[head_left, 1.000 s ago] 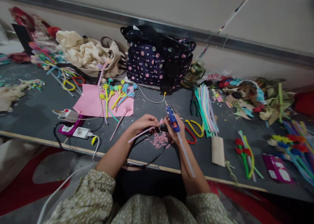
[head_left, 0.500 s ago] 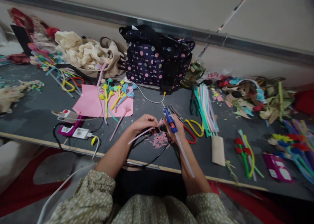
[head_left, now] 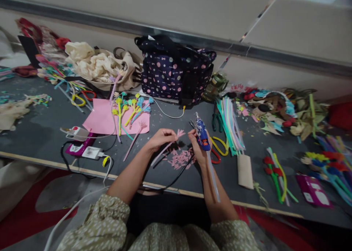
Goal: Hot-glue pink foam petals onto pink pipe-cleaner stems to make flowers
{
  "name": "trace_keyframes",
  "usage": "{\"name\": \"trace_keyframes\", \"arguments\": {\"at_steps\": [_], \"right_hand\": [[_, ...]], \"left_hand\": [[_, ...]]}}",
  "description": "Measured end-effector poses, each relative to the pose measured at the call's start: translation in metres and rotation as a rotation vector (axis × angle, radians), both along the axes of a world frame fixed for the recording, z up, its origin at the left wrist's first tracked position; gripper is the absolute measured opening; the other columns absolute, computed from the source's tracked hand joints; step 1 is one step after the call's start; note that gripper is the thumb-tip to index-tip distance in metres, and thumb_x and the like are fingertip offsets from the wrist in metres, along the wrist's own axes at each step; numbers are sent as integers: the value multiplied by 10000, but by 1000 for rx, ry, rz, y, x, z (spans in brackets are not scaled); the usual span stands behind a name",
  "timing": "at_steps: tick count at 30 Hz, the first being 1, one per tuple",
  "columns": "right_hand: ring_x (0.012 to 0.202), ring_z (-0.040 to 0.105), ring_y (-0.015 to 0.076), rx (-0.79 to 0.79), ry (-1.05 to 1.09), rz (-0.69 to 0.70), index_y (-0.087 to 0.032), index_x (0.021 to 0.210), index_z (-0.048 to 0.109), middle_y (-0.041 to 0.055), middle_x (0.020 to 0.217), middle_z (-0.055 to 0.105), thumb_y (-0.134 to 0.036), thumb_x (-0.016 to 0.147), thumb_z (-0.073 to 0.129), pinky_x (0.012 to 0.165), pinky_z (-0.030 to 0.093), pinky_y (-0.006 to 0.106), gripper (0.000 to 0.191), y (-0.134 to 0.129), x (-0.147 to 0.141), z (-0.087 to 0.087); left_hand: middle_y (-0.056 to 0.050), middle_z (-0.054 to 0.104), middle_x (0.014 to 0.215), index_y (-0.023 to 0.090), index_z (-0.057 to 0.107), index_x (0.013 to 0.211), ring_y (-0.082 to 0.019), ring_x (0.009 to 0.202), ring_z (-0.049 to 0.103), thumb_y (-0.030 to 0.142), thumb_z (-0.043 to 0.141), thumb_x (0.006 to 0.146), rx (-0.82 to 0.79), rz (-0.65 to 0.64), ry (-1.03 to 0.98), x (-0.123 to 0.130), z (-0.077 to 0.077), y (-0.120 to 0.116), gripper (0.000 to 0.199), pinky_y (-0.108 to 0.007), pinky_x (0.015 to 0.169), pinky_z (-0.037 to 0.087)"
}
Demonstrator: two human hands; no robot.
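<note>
My left hand (head_left: pixel 164 138) pinches a pale pink stem (head_left: pixel 162 153) just below its spread pink petals (head_left: pixel 180 133). To its right, my right hand (head_left: pixel 198 146) is wrapped round a blue glue gun (head_left: pixel 202 134), whose nozzle points up and away. A long clear glue stick (head_left: pixel 213 177) sticks out of the gun's rear over my right forearm. The nozzle and the petals are apart. On the dark table below my hands lies a pile of small pink pieces (head_left: pixel 180 159).
Finished coloured flowers rest on a pink sheet (head_left: pixel 103 116) at left, near a power strip (head_left: pixel 79 148). Behind stands a dark patterned bag (head_left: pixel 167 73). Scissors (head_left: pixel 220 146), pliers (head_left: pixel 217 119) and a bundle of pastel stems (head_left: pixel 231 124) lie at right. A black cord (head_left: pixel 176 175) crosses the front.
My right hand with the glue gun has moved right, away from the petals. The pink petals now show clearly above my left fingertips.
</note>
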State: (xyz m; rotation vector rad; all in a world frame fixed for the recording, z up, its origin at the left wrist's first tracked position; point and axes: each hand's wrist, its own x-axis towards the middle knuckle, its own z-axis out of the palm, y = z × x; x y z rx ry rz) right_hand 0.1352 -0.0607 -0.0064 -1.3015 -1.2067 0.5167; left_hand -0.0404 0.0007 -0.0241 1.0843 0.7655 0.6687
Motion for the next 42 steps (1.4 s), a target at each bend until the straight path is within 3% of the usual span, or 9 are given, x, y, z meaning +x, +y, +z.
{"name": "trace_keyframes", "arguments": {"at_steps": [6,14,22,27,35,42], "right_hand": [[683,560,126,-36,7,4,-188,813,606,-16,763,615,-291,805,665,692,469,273,119,0,-2,-2],[677,551,126,-41,93,50,-194,814,603,-19,756,598,-290,800,671,694,465,274,119,0,-5,-1],[708,564,139,-74,197,66,-190,787,587,3,792,610,-333,775,688,722,476,284,176,0,-5,0],[688,566,147,-98,158,73,-190,797,603,14,776,622,-368,782,683,697,482,291,196,-1,-5,3],[622,577,137,-164,160,243,-182,884,641,59,863,677,-514,820,605,605,497,272,341,-5,-4,-6],[565,597,141,-232,23,317,-194,832,652,22,691,658,-480,825,617,580,504,261,289,-11,-5,-13]], "left_hand": [[20,568,608,134,653,700,-62,524,489,324,799,639,107,196,-71,1,3,0,247,-183,526,383],[-2,611,677,136,652,652,-87,561,532,287,841,555,63,231,-195,-3,2,-1,261,-196,514,417],[-5,590,556,127,642,617,-83,436,486,320,855,510,-64,226,-341,-8,4,-1,307,-210,425,380],[-27,618,614,119,627,629,-71,456,480,333,832,556,-102,247,-319,-7,8,0,306,-211,431,392],[-3,609,607,128,680,716,-48,449,465,358,802,632,-104,354,-237,-3,7,5,274,-185,451,402],[10,597,585,133,704,712,-41,444,426,392,791,634,-3,447,-141,1,4,4,284,-179,449,350]]}}
